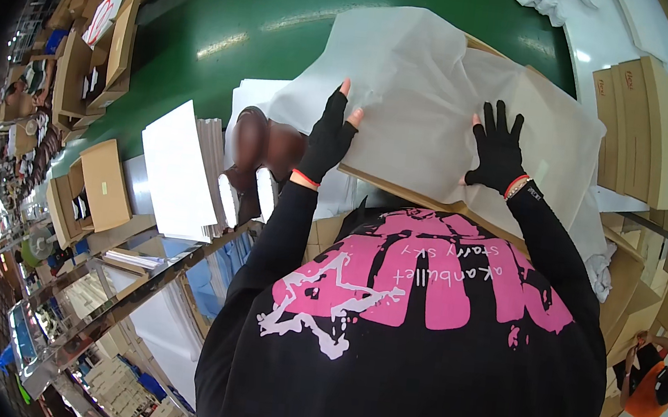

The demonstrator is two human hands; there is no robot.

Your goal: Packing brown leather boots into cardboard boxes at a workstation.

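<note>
While the black-gloved left hand [329, 135] lies spread, the black-gloved right hand [499, 149] splays wide, probably steadying translucent white paper [416, 107].

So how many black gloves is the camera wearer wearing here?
2. One black glove is on the left hand, at the left part of the thin white sheet; the other glove is on the right hand, spread over the sheet's right part. Neither is hidden.

Wide head cam, L of pair, downward, close over L hand [330, 138] + R hand [499, 151].
</note>
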